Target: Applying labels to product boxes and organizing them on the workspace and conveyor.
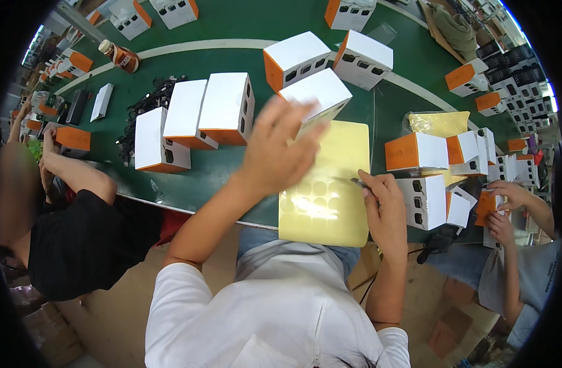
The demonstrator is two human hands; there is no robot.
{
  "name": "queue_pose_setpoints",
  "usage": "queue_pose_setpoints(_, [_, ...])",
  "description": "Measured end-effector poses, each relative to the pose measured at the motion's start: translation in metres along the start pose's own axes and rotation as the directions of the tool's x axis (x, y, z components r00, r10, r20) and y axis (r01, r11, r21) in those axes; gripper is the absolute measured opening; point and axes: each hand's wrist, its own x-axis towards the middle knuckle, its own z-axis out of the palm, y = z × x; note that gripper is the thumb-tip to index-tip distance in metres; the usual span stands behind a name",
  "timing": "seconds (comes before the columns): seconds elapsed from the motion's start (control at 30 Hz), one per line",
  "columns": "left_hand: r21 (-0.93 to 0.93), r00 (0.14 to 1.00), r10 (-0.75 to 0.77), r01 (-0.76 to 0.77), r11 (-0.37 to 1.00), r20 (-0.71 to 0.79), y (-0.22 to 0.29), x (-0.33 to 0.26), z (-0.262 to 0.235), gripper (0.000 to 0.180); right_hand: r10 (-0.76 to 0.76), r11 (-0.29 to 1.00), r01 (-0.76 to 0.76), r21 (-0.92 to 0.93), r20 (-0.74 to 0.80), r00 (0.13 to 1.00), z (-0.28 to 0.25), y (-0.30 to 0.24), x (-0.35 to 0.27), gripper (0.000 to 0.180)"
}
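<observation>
A yellow backing sheet (348, 147) with rows of round clear stickers lies in front of me, its near end reaching over the table edge. Above its far left part is my left hand (284, 144), blurred by motion, fingers spread. Its fingertips overlap the near side of a white box (321, 92) with an orange end; whether they touch it I cannot tell. At the sheet's right edge my right hand (384, 205) pinches a slim metal tool (357, 182), perhaps tweezers, pointing left over the stickers.
White-and-orange boxes stand left (226, 104), behind (364, 58) and right (416, 152) of the sheet. Black cables (147, 104) lie in a heap at left. A bottle (118, 55) stands farther back. Co-workers sit on both sides; the right one's hands (505, 208) hold a box.
</observation>
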Motion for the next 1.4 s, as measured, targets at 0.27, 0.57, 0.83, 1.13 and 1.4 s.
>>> queue_pose_setpoints(0.27, [-0.532, 0.782, 0.448, -0.180, 0.828, 0.433, -0.002, -0.019, 0.018, 0.057, 0.038, 0.998, -0.033, -0.059, 0.085, 0.996, 0.026, -0.008, 0.011, 0.017])
queue_pose_setpoints(0.57, [-0.407, 0.680, 0.352, -0.085, 0.909, 0.643, -0.007, -0.040, 0.033, 0.091, 0.024, 0.986, -0.009, -0.166, 0.088, 0.996, 0.036, -0.009, 0.018, 0.014])
queue_pose_setpoints(0.83, [-0.407, 0.669, 0.337, -0.057, 0.912, 0.662, -0.006, -0.041, 0.033, 0.092, 0.035, 0.985, -0.011, -0.170, 0.142, 0.989, 0.033, -0.009, 0.017, 0.013])
queue_pose_setpoints(1.13, [-0.410, 0.690, 0.327, -0.048, 0.911, 0.645, -0.006, -0.041, 0.034, 0.096, 0.003, 0.953, 0.005, -0.302, 0.028, 1.000, 0.048, -0.017, 0.019, 0.014])
queue_pose_setpoints(1.4, [-0.412, 0.734, 0.340, -0.090, 0.907, 0.588, -0.004, -0.041, 0.032, 0.104, 0.107, 0.993, -0.110, -0.050, -0.060, 0.993, 0.027, -0.021, 0.009, 0.013])
